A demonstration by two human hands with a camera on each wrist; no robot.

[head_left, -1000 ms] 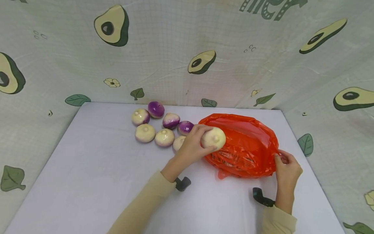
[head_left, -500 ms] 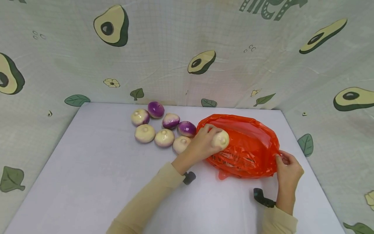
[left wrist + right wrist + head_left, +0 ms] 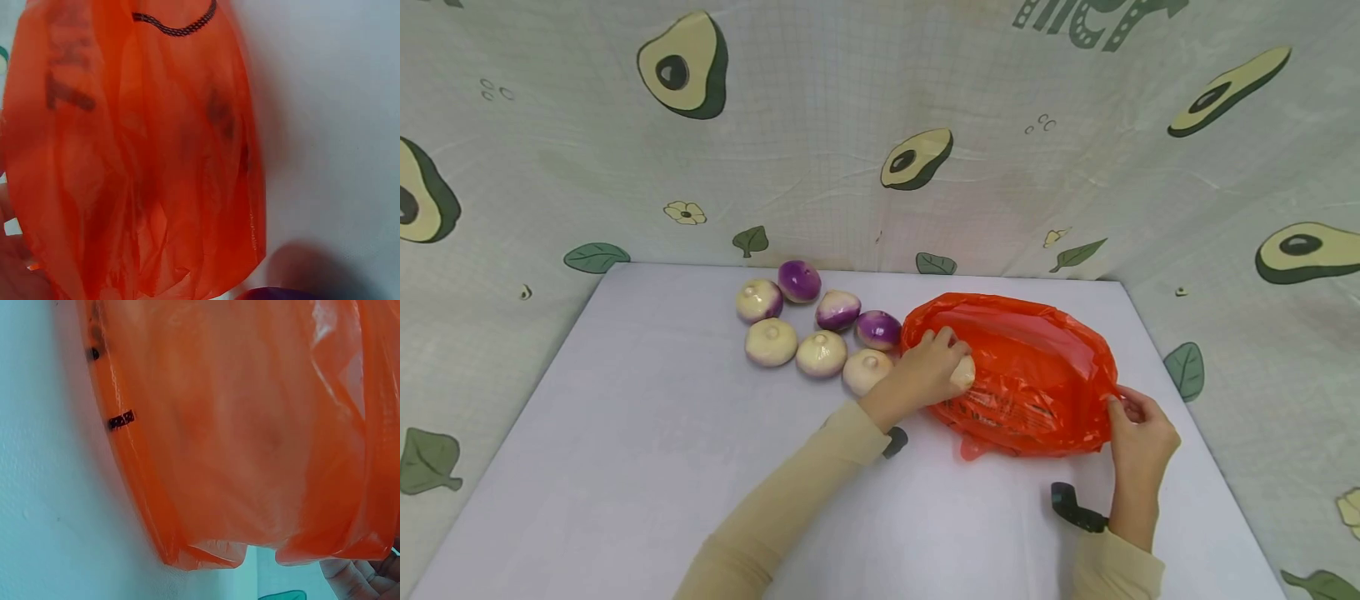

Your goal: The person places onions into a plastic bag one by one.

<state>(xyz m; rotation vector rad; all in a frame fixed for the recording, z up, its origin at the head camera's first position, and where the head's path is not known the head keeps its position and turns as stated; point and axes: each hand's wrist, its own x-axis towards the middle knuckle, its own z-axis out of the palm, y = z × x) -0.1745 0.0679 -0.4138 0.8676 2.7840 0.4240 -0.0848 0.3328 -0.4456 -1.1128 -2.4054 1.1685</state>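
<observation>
In the head view my left hand (image 3: 925, 373) grips a pale turnip (image 3: 964, 372) over the left part of an orange-red plastic bag (image 3: 1022, 333). The hand covers most of that turnip. At the bag's right rim my right hand (image 3: 1141, 433) pinches the plastic between thumb and fingers. The bag's mouth stands wide and faces up. Printed plastic fills much of the left wrist view, with part of the left hand (image 3: 22, 265) at the lower left. Right-hand fingers (image 3: 350, 575) show below the bag in the right wrist view.
Several purple-and-white turnips (image 3: 822, 354) lie grouped on the white table (image 3: 647, 433), left of the bag. One purple turnip (image 3: 878, 330) sits close to the bag's left rim. A cloth printed with avocados (image 3: 917, 158) hangs behind the table.
My left hand first moved right with the turnip, then turned and lowered it at the bag's left side, so less of the turnip shows. My right hand has stayed nearly still on the rim.
</observation>
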